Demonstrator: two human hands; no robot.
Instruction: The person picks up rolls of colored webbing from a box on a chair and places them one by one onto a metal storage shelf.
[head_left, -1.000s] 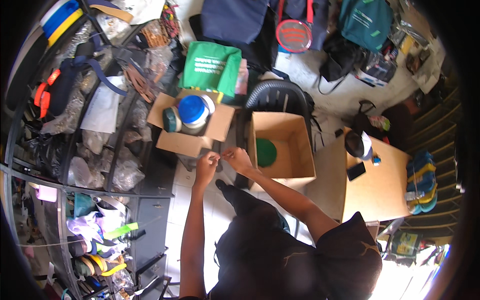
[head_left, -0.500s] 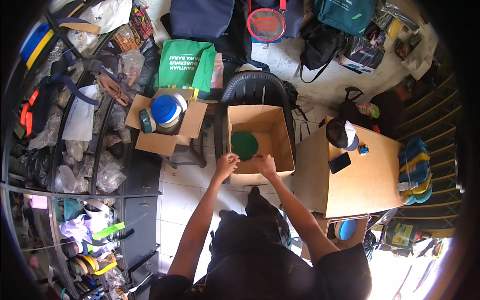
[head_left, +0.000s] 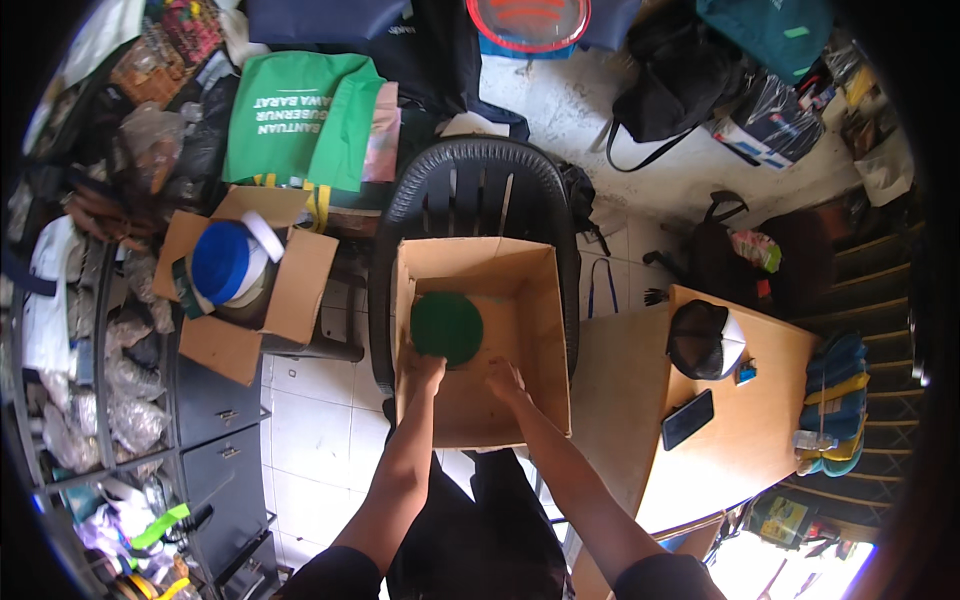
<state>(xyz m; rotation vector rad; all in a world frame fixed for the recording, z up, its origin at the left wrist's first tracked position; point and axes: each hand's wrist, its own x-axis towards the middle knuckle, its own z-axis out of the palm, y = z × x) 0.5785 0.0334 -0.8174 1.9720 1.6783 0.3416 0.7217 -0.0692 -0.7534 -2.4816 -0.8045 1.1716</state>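
An uncovered cardboard box (head_left: 545, 340) sits on the seat of a black plastic chair (head_left: 405, 200). Inside, toward its left side, lies a flat round green roll (head_left: 447, 325), apparently of strap. My left hand (head_left: 428, 372) reaches over the near left part of the box, its fingers curled at the roll's lower edge. To its right, my right hand (head_left: 505, 378) hovers within the box, apart from the roll, with bent fingers drawn together. Whatever either hand pinches is too small or hidden to make out.
At left, another cardboard box (head_left: 300, 290) holds blue and white rolls (head_left: 222, 262). A wooden table (head_left: 640, 440) on the right carries a cap (head_left: 700, 340) and a phone (head_left: 688, 418). Shelves crammed with plastic bags (head_left: 140, 400) line the left. A green bag (head_left: 300, 110) stands behind.
Both hands have gone from the near rim down into the box, the left reaching the green roll's edge. My view has shifted and come closer to the box.
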